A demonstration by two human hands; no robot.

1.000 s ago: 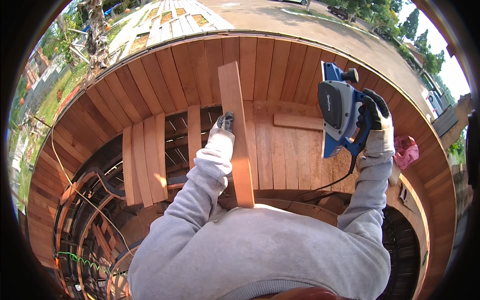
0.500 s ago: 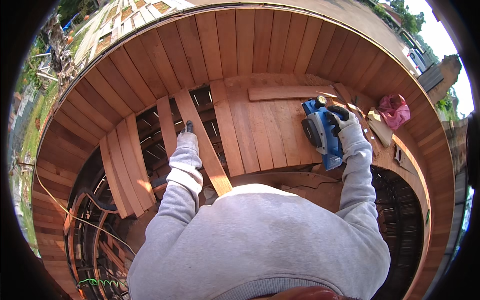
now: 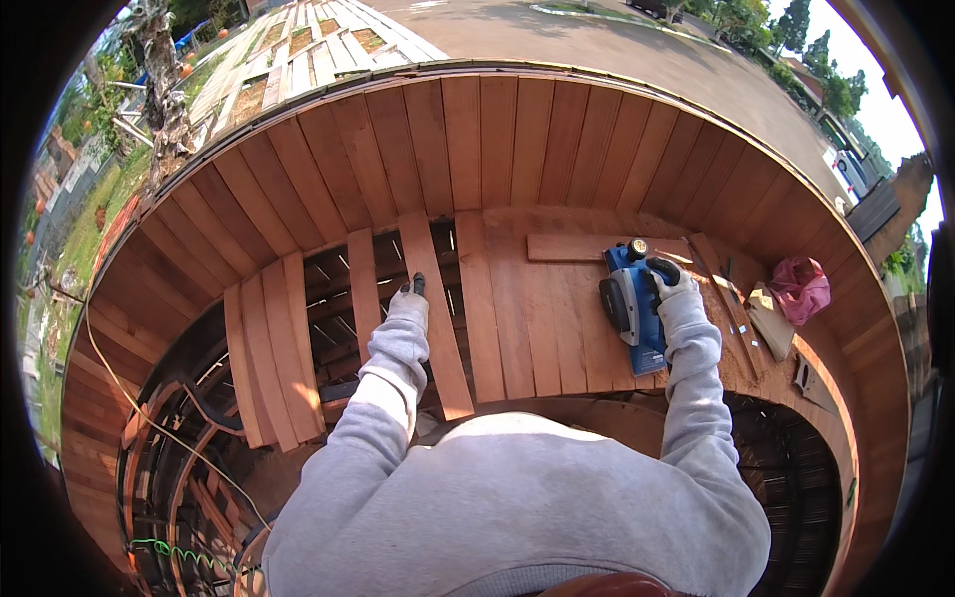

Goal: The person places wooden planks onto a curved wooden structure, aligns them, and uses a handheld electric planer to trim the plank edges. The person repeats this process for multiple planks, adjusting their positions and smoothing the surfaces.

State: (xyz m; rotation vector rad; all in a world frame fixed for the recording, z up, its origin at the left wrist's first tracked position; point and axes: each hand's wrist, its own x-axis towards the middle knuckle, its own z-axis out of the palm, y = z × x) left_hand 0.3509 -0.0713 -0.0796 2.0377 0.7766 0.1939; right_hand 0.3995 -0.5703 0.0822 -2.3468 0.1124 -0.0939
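Note:
My left hand, in a pale glove with dark fingertips, is closed at the left edge of a long reddish-brown plank. This plank lies across dark open slats, with its near end close to my body. To its left lies a narrower plank, apart from it. A blue electric planer rests on or just above the boarded right part of the bench. My gloved right hand is wrapped round its black handle from the right. The planer's underside is hidden.
A curved wall of upright boards encloses the bench. A loose board lies behind the planer. Pink crumpled bag, wood offcut and handsaw lie right. Curved planks and a yellow cord are left.
The plank under my left hand has turned straighter, and its near end has shifted away from me. The planer has moved farther onto the bench. The whole view has tilted up slightly.

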